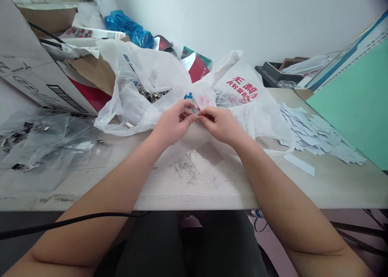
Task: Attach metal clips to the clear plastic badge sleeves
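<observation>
My left hand (175,122) and my right hand (220,124) meet fingertip to fingertip just above the table, at the near side of two white plastic bags. Both are closed in a pinch; whatever lies between the fingertips is too small to make out. Below them a small clear plastic bag (205,157) lies flat on the tabletop. The left white bag (121,95) gapes and shows many small metal pieces (154,96) inside. Red print marks the right white bag (262,117), which seems to contain clear plastic.
Filled clear bags (48,147) spread over the table's left side. White paper slips (318,135) are heaped at the right, beside a green panel (357,95). A cardboard box (39,70) stands at the left. A black cable (75,220) crosses below the table edge.
</observation>
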Demonstrator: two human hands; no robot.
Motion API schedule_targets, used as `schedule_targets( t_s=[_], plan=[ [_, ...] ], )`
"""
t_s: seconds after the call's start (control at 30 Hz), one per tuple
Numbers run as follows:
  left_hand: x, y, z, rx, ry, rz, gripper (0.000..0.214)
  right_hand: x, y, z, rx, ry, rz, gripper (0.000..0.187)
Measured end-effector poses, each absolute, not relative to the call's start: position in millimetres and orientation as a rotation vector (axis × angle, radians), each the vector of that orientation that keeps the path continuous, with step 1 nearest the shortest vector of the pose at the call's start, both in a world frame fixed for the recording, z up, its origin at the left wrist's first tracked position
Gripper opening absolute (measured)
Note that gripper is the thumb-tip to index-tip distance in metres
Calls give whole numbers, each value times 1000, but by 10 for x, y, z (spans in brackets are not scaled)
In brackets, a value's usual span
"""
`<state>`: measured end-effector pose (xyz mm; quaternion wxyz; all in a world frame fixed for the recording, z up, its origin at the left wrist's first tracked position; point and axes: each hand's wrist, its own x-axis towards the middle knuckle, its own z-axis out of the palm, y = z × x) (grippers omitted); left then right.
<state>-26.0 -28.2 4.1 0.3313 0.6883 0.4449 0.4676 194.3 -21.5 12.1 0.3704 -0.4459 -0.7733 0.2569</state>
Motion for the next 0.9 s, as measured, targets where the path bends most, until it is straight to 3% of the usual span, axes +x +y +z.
schedule_targets(
  t_s=[0.1,0.27,0.37,0.57,0.7,0.9],
  plan=[
    [-238,-324,54,1804,1290,1164,33,1944,-175,105,-1195,-1792,625,17],
    [-253,-468,30,2128,1289,565,59,1955,-153,122,-1182,-1670,706,19],
    [-215,-564,49,2245,1358,361,58,1944,-163,131,-1161,-1647,722,20],
    [-111,-634,223,2239,1481,-72,25,1943,-144,102,-1114,-1590,665,20],
    [-111,-621,291,2270,1702,-91,40,1953,-122,87,-1098,-1556,627,20],
    [-129,-605,269,2148,1770,-132,33,1958,-123,81,-1085,-1586,617,22]
  ],
)
